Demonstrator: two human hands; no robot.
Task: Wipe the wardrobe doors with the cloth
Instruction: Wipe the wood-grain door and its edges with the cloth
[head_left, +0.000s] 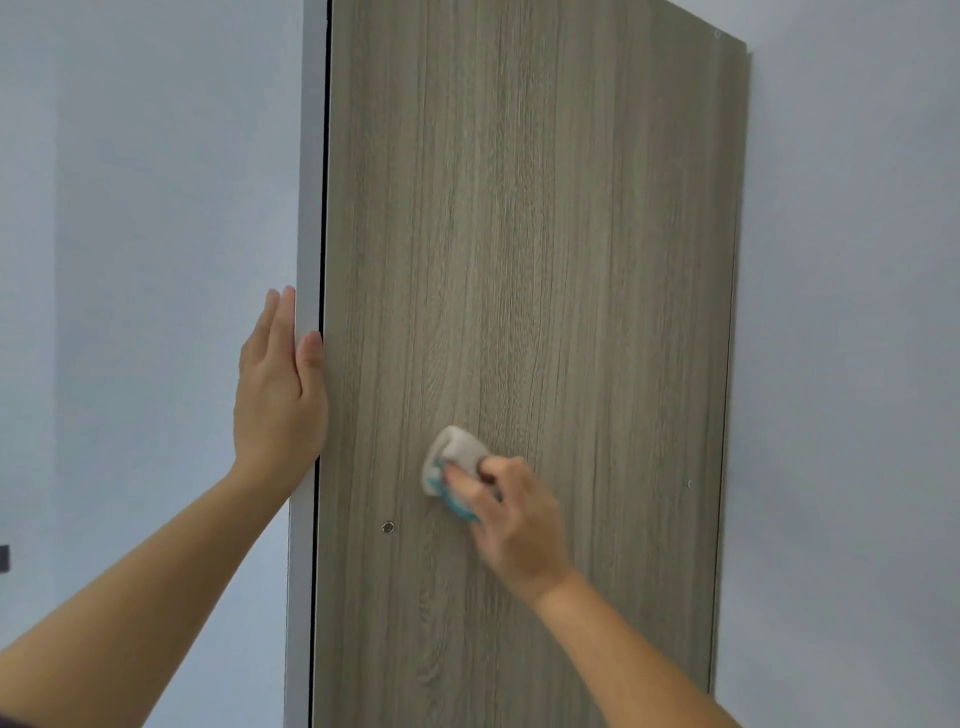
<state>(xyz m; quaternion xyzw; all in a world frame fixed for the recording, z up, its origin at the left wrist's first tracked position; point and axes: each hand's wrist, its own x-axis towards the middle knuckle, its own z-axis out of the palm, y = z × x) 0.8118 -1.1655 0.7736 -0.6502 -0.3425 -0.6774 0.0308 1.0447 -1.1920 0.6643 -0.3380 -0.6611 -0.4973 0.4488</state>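
A: One cloth (454, 460), white with a blue-green patch at its lower edge, lies bunched against the wardrobe door (545, 260), low and just left of the frame's centre.

B: And what holds it there?

A: The right hand (511, 514), reaching in from the lower right. Its grip is clamped on the cloth: fingers curled over the bundle, fingertips (457, 475) on the fabric, the knuckles slightly blurred.

B: The other hand?

A: The left hand (278, 395), at centre left, lies flat along the door's pale edge strip (306, 208). Its grip is apart: fingers straight and pointing up, the thumb resting on the strip's front face.

B: Describe the door itself.

A: Grey-brown wood grain running vertically, filling the middle of the frame from top to bottom. A small round fitting (387, 527) sits just below and left of the cloth; a second, smaller fitting (689, 484) lies near the door's right edge.

B: Surroundings?

A: A pale blue-grey wall (130, 208) flanks the door on both sides. A dark object (4, 558), cut off by the left border, cannot be identified.
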